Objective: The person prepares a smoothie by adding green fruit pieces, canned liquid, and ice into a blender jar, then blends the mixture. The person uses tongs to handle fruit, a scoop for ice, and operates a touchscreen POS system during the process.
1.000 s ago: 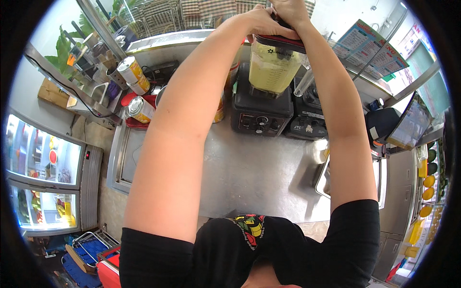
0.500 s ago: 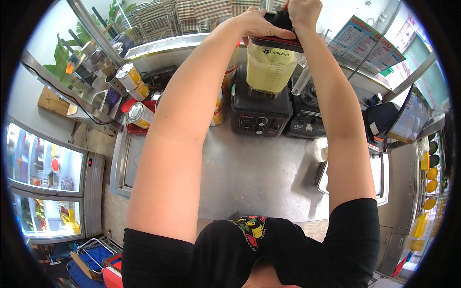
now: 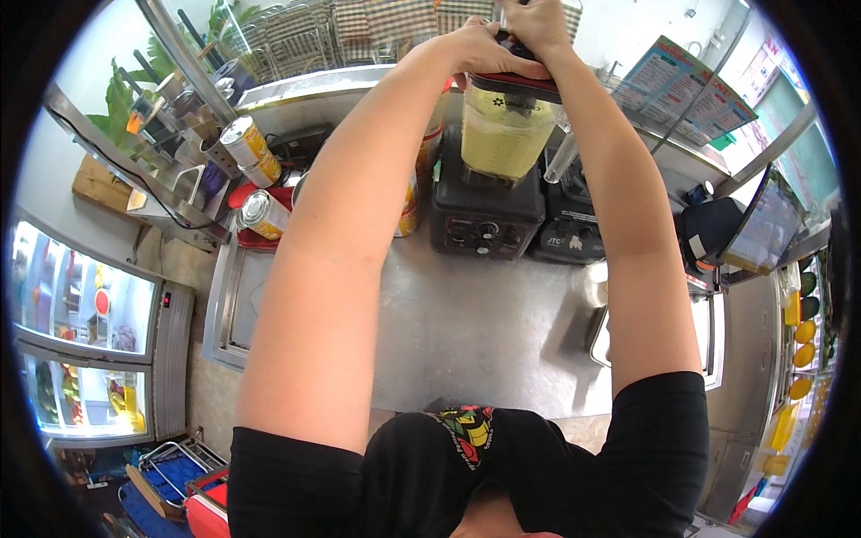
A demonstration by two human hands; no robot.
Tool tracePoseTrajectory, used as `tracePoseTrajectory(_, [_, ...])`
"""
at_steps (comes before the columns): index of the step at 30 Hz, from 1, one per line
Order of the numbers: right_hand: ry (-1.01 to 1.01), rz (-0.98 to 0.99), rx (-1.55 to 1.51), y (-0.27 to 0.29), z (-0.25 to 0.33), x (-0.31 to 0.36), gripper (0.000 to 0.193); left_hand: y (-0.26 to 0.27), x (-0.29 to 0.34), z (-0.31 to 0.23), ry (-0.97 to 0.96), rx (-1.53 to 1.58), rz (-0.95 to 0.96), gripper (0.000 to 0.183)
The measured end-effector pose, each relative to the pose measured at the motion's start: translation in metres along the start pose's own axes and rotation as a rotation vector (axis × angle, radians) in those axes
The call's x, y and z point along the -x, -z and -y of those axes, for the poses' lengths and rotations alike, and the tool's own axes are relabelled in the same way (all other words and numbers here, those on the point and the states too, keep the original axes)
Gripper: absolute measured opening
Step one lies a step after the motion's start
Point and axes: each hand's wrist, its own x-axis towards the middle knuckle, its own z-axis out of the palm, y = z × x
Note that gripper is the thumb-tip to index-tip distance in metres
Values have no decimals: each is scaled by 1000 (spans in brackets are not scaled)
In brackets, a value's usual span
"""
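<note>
A clear blender jar [image 3: 507,134] of pale green-yellow mixture stands on its black blender base [image 3: 487,211] at the far side of the counter. My left hand [image 3: 489,49] is closed over the dark lid [image 3: 520,82], with its thumb along the lid's front edge and the other fingers partly hidden behind. Above the lid, my right hand [image 3: 541,27] forms a fist round the top of a black tamper [image 3: 511,43], mostly hidden by both hands. The jar's clear handle [image 3: 560,157] points to the right.
A second black blender base [image 3: 574,229] stands close on the right. Stacked cans [image 3: 251,148] and another can [image 3: 265,213] are at the left. A menu board [image 3: 686,90] leans beyond, with a screen [image 3: 767,220] at the right. The steel counter [image 3: 475,332] lies between my arms.
My right hand has shifted left and slightly up with the black tamper, which now tilts more to the left. My left hand has stayed on the lid.
</note>
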Motion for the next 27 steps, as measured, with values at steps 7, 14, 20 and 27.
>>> tracePoseTrajectory(7, [216,-84,-66,-4,18,9,18,6,8,2,-7,-11,4,131])
tracePoseTrajectory(14, [2,-296,-156,1,18,3,24,-2,5,7,41,-32,-114,131])
tracePoseTrajectory(20, [-45,46,109,-4,5,-2,27,5,9,-3,45,-51,7,138])
tracePoseTrajectory(27, [155,40,73,-3,18,9,29,7,10,-1,78,-56,70,140])
